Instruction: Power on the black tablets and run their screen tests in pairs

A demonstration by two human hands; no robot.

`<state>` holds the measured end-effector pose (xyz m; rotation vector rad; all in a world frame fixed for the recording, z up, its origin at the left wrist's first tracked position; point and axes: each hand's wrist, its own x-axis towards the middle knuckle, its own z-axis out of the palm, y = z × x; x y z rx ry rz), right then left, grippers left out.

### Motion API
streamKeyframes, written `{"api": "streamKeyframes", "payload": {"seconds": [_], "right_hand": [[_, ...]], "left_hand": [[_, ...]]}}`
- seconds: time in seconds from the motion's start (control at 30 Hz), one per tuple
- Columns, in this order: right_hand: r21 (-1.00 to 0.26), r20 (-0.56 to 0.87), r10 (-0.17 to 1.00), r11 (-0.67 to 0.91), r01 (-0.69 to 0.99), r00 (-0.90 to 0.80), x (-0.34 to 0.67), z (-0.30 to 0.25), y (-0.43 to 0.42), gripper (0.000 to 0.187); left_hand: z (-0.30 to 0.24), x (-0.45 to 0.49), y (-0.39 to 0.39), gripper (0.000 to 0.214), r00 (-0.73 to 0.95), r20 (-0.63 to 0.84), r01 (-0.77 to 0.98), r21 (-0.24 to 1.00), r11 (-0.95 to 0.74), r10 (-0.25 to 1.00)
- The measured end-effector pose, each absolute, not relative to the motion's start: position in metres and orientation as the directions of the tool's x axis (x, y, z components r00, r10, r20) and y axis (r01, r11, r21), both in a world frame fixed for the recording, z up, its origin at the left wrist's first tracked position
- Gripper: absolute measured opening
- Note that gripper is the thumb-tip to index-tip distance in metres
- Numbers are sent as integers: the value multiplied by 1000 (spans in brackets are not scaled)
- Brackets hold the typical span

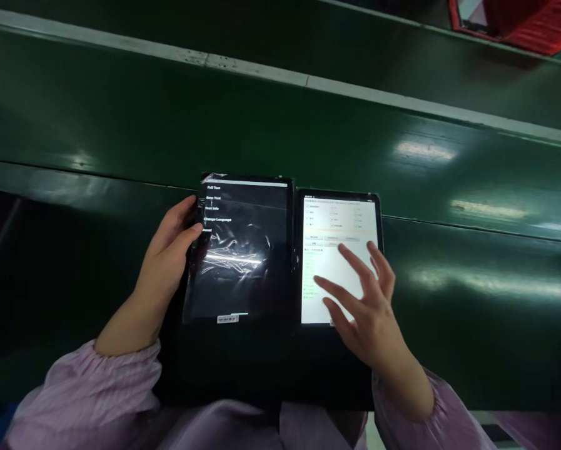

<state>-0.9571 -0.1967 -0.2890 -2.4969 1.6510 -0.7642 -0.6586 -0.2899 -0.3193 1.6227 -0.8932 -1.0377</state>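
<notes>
Two tablets lie side by side on a dark green belt (121,131). The left tablet (240,250) shows a black screen with white menu text and wears a shiny plastic film. My left hand (167,256) rests against its left edge, thumb on the screen's rim, fingers curled round the side. The right tablet (339,256) shows a bright white page with green text. Above its lower right part hovers my right hand (364,300), open, with fingers spread over the screen.
A grey rail (308,80) runs across the far side of the belt. A red object (519,22) sits at the top right beyond it. My pink sleeves (92,394) fill the near edge.
</notes>
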Motion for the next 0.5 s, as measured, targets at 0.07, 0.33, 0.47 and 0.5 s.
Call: {"api": "streamKeyframes", "payload": {"seconds": [0.07,0.33,0.47,0.5], "right_hand": [[-286,349,-865,-464,-838,360,-949,-291,-198,24],[-278,478,-861,-334,-901,172,-986,-281,-201,22],[-263,479,-862,-321,-910,165,-996,-277,-198,22],[-267,475,-863,-326,-907,171,-996,-277,-197,22]], "left_hand": [[-318,-659,-290,46,371,-218,-71,962,-262,-903],[-316,-659,-291,45,380,-226,-67,960,-270,-897],[-312,-661,-291,45,394,-250,-69,951,-300,-884],[-311,-662,-291,45,397,-254,-69,950,-304,-882]]}}
